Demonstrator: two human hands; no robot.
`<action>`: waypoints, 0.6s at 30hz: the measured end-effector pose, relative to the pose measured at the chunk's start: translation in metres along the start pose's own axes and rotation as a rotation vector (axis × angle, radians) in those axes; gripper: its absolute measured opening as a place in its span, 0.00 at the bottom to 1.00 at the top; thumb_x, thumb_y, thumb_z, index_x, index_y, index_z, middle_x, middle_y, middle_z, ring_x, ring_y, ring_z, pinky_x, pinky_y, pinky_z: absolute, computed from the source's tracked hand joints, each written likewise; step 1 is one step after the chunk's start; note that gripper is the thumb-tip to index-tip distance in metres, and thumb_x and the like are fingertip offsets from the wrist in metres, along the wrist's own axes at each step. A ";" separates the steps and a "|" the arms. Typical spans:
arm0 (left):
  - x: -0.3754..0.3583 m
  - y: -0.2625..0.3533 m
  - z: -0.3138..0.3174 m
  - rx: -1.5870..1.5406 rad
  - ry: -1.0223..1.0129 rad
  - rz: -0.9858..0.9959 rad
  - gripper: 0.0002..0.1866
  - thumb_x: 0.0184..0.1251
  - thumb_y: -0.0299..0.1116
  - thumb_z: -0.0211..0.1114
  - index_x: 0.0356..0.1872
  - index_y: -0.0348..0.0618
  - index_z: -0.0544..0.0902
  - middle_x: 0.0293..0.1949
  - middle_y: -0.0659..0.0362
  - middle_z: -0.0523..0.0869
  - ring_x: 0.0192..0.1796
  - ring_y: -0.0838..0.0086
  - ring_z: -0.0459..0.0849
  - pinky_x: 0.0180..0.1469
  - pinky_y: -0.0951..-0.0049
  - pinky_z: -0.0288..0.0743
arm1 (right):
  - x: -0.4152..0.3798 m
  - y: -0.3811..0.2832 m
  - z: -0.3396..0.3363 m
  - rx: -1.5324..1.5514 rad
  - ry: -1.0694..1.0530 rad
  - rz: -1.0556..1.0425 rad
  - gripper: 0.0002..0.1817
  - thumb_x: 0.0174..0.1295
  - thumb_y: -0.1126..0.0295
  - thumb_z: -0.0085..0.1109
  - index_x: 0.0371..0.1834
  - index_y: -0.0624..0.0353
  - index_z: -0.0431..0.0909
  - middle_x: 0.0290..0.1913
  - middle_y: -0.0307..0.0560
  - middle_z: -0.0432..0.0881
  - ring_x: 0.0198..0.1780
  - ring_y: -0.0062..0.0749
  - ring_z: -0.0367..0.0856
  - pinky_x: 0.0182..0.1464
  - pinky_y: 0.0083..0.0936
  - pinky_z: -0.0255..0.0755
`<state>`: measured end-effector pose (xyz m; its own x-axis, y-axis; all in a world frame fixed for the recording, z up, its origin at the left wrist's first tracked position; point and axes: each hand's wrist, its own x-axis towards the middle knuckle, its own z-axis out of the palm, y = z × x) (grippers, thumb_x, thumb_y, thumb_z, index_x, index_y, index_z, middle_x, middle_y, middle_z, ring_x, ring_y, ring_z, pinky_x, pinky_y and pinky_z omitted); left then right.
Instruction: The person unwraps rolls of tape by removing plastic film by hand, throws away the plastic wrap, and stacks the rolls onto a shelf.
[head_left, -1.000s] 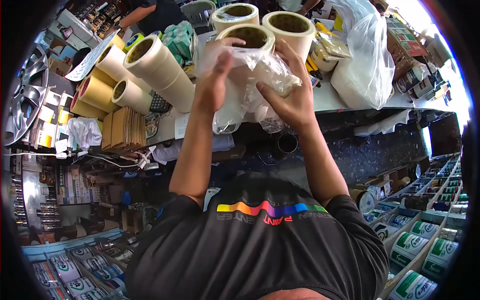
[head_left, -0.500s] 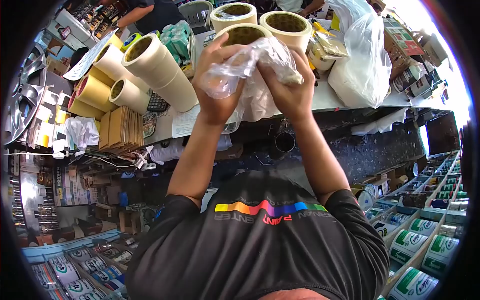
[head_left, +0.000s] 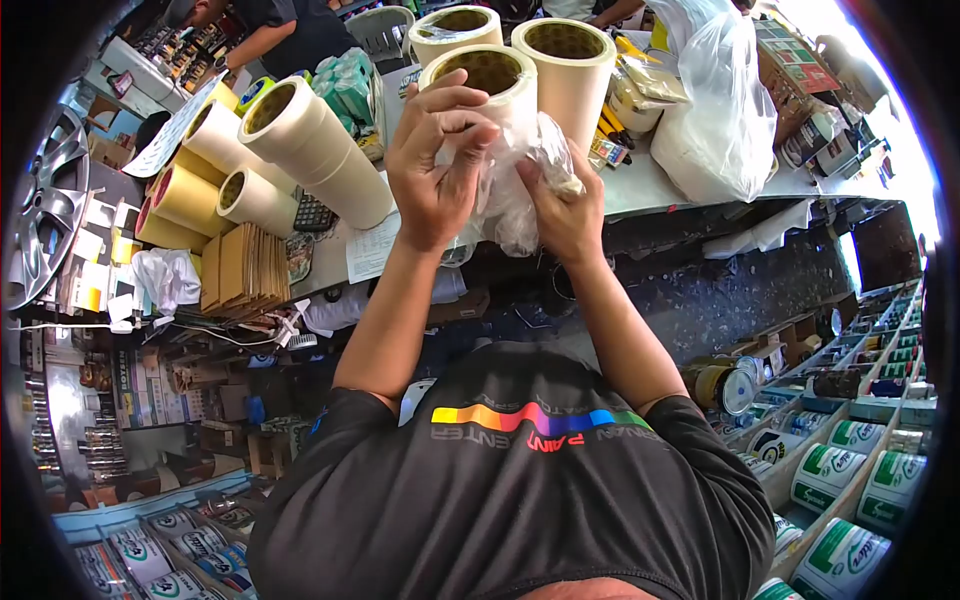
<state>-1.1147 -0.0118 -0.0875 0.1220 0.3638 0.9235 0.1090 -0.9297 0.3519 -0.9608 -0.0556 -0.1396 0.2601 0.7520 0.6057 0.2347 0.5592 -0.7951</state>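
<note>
My right hand [head_left: 568, 208] grips a crumpled clear plastic bag [head_left: 512, 205], with a bunched end sticking up past the thumb. The loose part of the bag hangs to the left, in front of the table edge. Beside it, my left hand [head_left: 437, 170] is raised with fingers apart and slightly curled, and nothing shows in its grasp. Just behind both hands stand stacks of masking tape rolls [head_left: 565, 75], cream-coloured with dark cores. Whether the bag touches the left palm's edge is hard to make out.
More tape stacks [head_left: 325, 155] lean on the left, near a calculator [head_left: 314, 215] and folded brown cardboard [head_left: 243, 268]. At right sits a full white plastic bag [head_left: 715, 135]. Paint cans [head_left: 828, 472] fill the shelves at lower right. Another person [head_left: 285, 40] is across the table.
My left hand has let go of the plastic and opened. My right hand has moved slightly down and left, still holding the bag, which now hangs lower.
</note>
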 end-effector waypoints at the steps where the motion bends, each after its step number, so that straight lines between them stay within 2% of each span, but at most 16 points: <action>1: 0.001 0.002 0.001 -0.109 0.054 -0.058 0.08 0.75 0.32 0.65 0.44 0.38 0.84 0.53 0.50 0.87 0.66 0.60 0.80 0.70 0.59 0.68 | -0.002 -0.001 -0.001 0.024 -0.007 -0.042 0.15 0.65 0.72 0.69 0.53 0.65 0.82 0.45 0.48 0.87 0.47 0.36 0.86 0.53 0.27 0.77; 3: 0.002 0.010 0.004 -0.328 0.165 -0.177 0.09 0.75 0.31 0.64 0.47 0.36 0.83 0.56 0.49 0.86 0.67 0.60 0.80 0.70 0.61 0.67 | -0.011 -0.009 -0.005 0.241 -0.031 0.093 0.16 0.69 0.70 0.67 0.56 0.65 0.81 0.46 0.45 0.87 0.49 0.31 0.85 0.54 0.27 0.76; 4: 0.000 0.012 -0.004 -0.396 0.174 -0.288 0.14 0.72 0.30 0.62 0.53 0.32 0.80 0.58 0.47 0.85 0.68 0.60 0.78 0.69 0.63 0.69 | -0.012 -0.011 -0.008 0.348 -0.046 0.159 0.16 0.71 0.69 0.66 0.57 0.65 0.81 0.47 0.44 0.87 0.49 0.28 0.85 0.54 0.26 0.76; 5: 0.002 0.011 -0.007 -0.213 0.105 -0.198 0.14 0.71 0.30 0.63 0.53 0.32 0.81 0.58 0.47 0.85 0.68 0.60 0.78 0.69 0.64 0.69 | -0.010 -0.011 -0.010 0.389 -0.037 0.124 0.17 0.73 0.67 0.64 0.60 0.65 0.79 0.49 0.42 0.87 0.51 0.23 0.82 0.55 0.25 0.77; 7: 0.013 0.010 -0.012 0.151 -0.032 -0.019 0.14 0.69 0.28 0.64 0.53 0.32 0.82 0.57 0.47 0.85 0.68 0.58 0.78 0.69 0.64 0.70 | 0.000 -0.026 -0.015 0.507 0.040 0.173 0.16 0.73 0.68 0.64 0.58 0.65 0.80 0.49 0.43 0.87 0.51 0.25 0.83 0.54 0.25 0.77; 8: 0.016 0.009 -0.019 0.350 -0.130 0.024 0.14 0.65 0.26 0.68 0.51 0.34 0.84 0.57 0.48 0.85 0.66 0.58 0.80 0.68 0.64 0.70 | 0.007 -0.026 -0.016 0.440 0.078 0.163 0.16 0.70 0.68 0.68 0.56 0.65 0.82 0.49 0.45 0.88 0.49 0.26 0.84 0.53 0.26 0.78; 11: 0.017 0.001 -0.026 0.230 -0.188 -0.044 0.15 0.60 0.25 0.71 0.49 0.37 0.85 0.56 0.49 0.86 0.61 0.59 0.82 0.67 0.64 0.72 | 0.022 -0.008 -0.012 0.006 -0.028 0.194 0.17 0.64 0.68 0.73 0.52 0.66 0.84 0.46 0.48 0.89 0.46 0.30 0.87 0.51 0.28 0.78; 12: 0.017 -0.003 -0.029 0.229 -0.209 -0.030 0.17 0.56 0.24 0.73 0.49 0.36 0.85 0.55 0.50 0.86 0.58 0.60 0.83 0.63 0.65 0.74 | 0.021 -0.005 -0.008 -0.037 0.012 0.100 0.17 0.60 0.68 0.75 0.49 0.66 0.85 0.44 0.50 0.88 0.45 0.36 0.87 0.51 0.30 0.78; 15: 0.020 -0.004 -0.028 0.159 -0.178 -0.116 0.17 0.55 0.24 0.73 0.47 0.36 0.85 0.53 0.51 0.87 0.58 0.61 0.84 0.60 0.66 0.75 | 0.016 -0.014 0.003 -0.108 0.135 0.027 0.15 0.61 0.70 0.73 0.48 0.66 0.86 0.43 0.49 0.88 0.45 0.38 0.87 0.51 0.30 0.78; 16: 0.022 0.001 -0.026 0.222 -0.183 -0.129 0.16 0.54 0.27 0.74 0.45 0.36 0.85 0.51 0.50 0.87 0.58 0.61 0.84 0.58 0.67 0.76 | 0.016 -0.014 0.005 -0.176 0.146 -0.020 0.14 0.62 0.73 0.71 0.50 0.67 0.85 0.43 0.49 0.88 0.45 0.35 0.87 0.51 0.30 0.78; 18: 0.021 -0.001 -0.023 0.221 -0.176 -0.098 0.16 0.54 0.28 0.74 0.44 0.36 0.85 0.50 0.49 0.86 0.57 0.60 0.84 0.58 0.66 0.76 | 0.012 0.000 0.011 -0.014 0.190 0.048 0.15 0.63 0.73 0.70 0.51 0.67 0.84 0.44 0.47 0.88 0.44 0.31 0.86 0.50 0.30 0.78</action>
<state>-1.1351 -0.0049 -0.0649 0.2671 0.4737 0.8392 0.3383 -0.8615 0.3786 -0.9679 -0.0429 -0.1326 0.4430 0.6978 0.5629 0.2300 0.5184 -0.8237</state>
